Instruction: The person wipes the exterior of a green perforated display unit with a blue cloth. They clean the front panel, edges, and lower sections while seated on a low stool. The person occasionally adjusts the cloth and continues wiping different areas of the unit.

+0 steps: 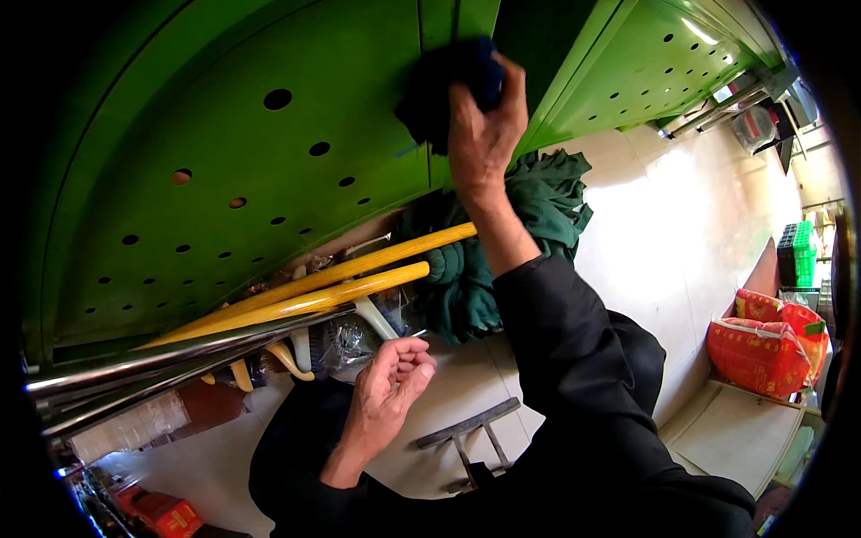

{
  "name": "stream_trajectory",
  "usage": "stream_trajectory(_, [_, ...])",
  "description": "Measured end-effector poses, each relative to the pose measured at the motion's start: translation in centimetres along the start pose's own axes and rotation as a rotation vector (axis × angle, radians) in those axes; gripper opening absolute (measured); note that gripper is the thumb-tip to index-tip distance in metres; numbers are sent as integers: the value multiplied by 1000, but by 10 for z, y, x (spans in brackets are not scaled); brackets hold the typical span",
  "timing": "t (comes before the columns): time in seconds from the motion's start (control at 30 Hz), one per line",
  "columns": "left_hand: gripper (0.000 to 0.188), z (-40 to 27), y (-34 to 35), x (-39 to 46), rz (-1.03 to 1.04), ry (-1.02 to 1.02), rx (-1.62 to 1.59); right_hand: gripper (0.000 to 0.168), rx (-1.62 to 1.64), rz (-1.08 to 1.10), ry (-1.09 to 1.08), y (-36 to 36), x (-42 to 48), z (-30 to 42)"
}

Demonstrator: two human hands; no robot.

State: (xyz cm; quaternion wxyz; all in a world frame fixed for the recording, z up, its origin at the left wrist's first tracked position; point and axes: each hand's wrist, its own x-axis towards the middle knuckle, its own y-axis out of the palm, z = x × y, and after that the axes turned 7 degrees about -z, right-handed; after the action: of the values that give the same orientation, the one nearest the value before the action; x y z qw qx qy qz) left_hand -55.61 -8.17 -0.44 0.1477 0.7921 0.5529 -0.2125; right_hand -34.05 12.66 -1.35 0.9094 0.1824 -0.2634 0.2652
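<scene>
My right hand (490,128) grips a bunched dark blue cloth (447,94), pressed to the upright edge strip of a green perforated metal panel (363,81). Lower down, my left hand (389,397) hovers with its fingers loosely curled and nothing visible in them. Just beyond it are two yellow poles (356,290), probably wooden handles, slanting along the foot of the panel. A bundle of dark green cloth strips (548,195), like a mop head, lies below my right hand and partly behind my forearm.
Metal tubes (202,360) and curved handles (289,363) crowd the lower left. A stool-like frame (471,425) stands on the pale tiled floor (646,222) near my body. Red bags (760,353), a pale board (736,430) and a green crate (797,252) are at right.
</scene>
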Motion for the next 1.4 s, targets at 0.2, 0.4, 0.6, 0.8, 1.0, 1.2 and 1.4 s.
stream_trajectory(0.2, [29, -4, 2, 4, 27, -51, 11, 49, -501, 287, 554, -65, -113, -155])
stream_trajectory(0.4, [30, 3, -3, 13, 2, -68, 15, 47, -487, 249, 1061, -82, -148, -253])
stream_trajectory(0.6, [29, 4, -2, 16, -4, -86, 20, 48, -349, 242, 1203, -69, -152, -269])
stream_trajectory(0.8, [30, 2, 7, 17, -16, -78, 5, 51, -317, 183, 1068, -71, -138, -234])
stream_trajectory(1.0, [31, 2, 7, 13, -19, -13, -11, 44, -528, 319, 751, -48, -86, -122])
stream_trajectory(1.2, [32, 3, 10, 16, 9, 100, -10, 42, -508, 348, 438, -41, -26, -41])
stream_trajectory(1.4, [32, 0, 6, 14, -41, 160, -5, 40, -404, 313, 166, -17, 32, 45])
